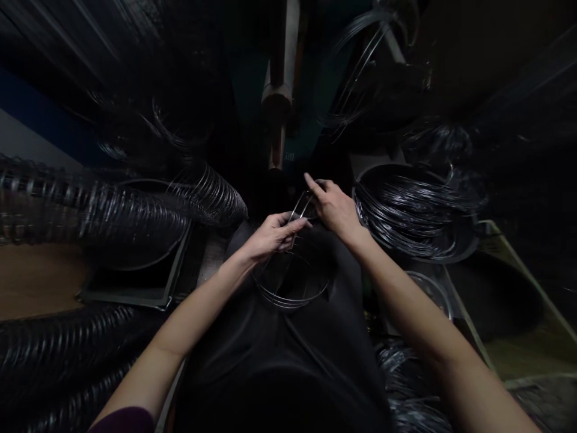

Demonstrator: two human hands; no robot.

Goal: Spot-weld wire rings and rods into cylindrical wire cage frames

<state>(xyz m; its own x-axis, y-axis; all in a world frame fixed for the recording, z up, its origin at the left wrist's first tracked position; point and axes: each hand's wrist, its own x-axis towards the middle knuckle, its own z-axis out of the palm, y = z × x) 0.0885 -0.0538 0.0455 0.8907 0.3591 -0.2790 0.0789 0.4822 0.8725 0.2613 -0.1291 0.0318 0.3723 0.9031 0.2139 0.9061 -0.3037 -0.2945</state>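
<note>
Head view showed both my hands meeting over the dark cloth point(274, 364) across my lap. My left hand point(280, 232) had thumb and fingers pinched on a pair of bright wires point(305, 206) that ran up from it towards my other hand. My right hand point(336, 207) was at their far end, index finger pointing forward and the rest bent; I could not tell whether those fingers gripped the metal or only touched it. Just below, a wire ring point(288, 302) of several strands hung above the cloth; whether it was joined to the bright wires was too dark to make out.

As I judged it, the step in hand was positioning or adjusting the wire between my two hands. The next move seemed to call for a firm left pinch and a surer contact from the right fingers, with the ring free of the cloth's folds.

For room, the gap ahead ended near the post point(277, 93), whose lower end pointed towards my hands. On my left, a wire coil point(220, 192) came near my left hand, with a tray point(121, 299) edge beyond my forearm. On my right, a wire bundle point(410, 210) sat close beside my right wrist, and a yellowish crate point(532, 361) lay farther out. Lifting looked easier than swinging sideways.
</note>
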